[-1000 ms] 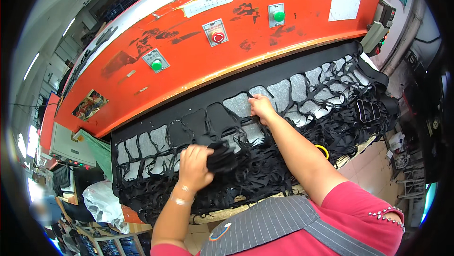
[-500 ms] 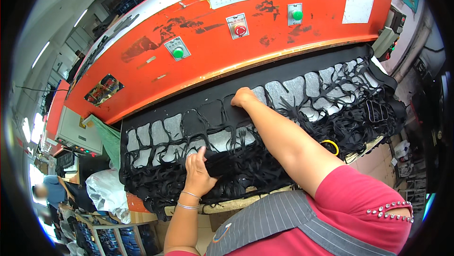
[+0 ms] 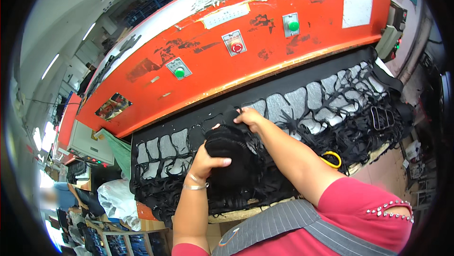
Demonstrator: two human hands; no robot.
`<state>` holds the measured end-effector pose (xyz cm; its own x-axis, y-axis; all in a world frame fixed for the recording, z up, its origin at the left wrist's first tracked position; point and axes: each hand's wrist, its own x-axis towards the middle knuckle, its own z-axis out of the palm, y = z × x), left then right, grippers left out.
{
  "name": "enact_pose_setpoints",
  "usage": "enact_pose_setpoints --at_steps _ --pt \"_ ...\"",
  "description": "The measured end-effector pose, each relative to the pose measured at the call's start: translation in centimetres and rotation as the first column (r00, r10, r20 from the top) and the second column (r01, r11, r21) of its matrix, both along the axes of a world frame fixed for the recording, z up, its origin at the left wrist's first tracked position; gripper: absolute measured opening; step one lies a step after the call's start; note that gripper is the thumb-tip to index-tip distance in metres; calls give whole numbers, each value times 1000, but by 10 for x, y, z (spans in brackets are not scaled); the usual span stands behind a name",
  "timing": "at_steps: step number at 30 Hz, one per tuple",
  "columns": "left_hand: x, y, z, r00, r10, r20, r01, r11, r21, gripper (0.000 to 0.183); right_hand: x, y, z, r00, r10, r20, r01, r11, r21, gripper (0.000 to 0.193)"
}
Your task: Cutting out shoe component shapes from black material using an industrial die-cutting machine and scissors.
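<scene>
My left hand (image 3: 204, 161) is wrapped around a thick stack of black cut pieces (image 3: 234, 161), its thumb lying across the near side. Just above and to the right, my right hand (image 3: 250, 119) pinches a single black cut piece (image 3: 230, 116) at the far end of the stack. Under both hands lies a black sheet cut into a web of strips (image 3: 305, 109), with grey board (image 3: 283, 106) showing through its openings. Tangled black scrap strips (image 3: 350, 133) heap along the near edge.
Behind the sheet stands an orange machine (image 3: 203, 83) with green buttons (image 3: 179, 72) and a red button (image 3: 237, 47). A yellow ring-shaped handle (image 3: 331, 159) lies among the scraps. White plastic bags (image 3: 118, 201) sit at left; a person (image 3: 66, 197) is beyond.
My left hand has gone from empty to holding the stack of black pieces. My right hand has drawn nearer, now with a black piece between its fingers. The view has shifted slightly.
</scene>
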<state>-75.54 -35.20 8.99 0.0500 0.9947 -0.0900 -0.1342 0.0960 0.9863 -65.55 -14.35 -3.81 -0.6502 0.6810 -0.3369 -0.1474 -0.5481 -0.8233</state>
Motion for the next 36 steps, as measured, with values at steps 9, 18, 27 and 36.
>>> enact_pose_setpoints --at_steps 9,18,27,36 --pt "17 86 -42 594 131 -794 2 986 165 95 51 3 -4 865 9 -501 -217 908 -359 31" --pt "4 49 -81 589 427 -686 36 835 550 61 31 5 -21 933 24 -358 -64 993 -100 30" --pt "-49 37 -115 687 369 -626 162 762 627 59 -22 -9 -75 906 -358 -227 322 929 -181 22" --pt "-97 -17 -103 872 190 -452 149 776 613 55 -73 -17 -55 638 -635 436 74 614 786 30"
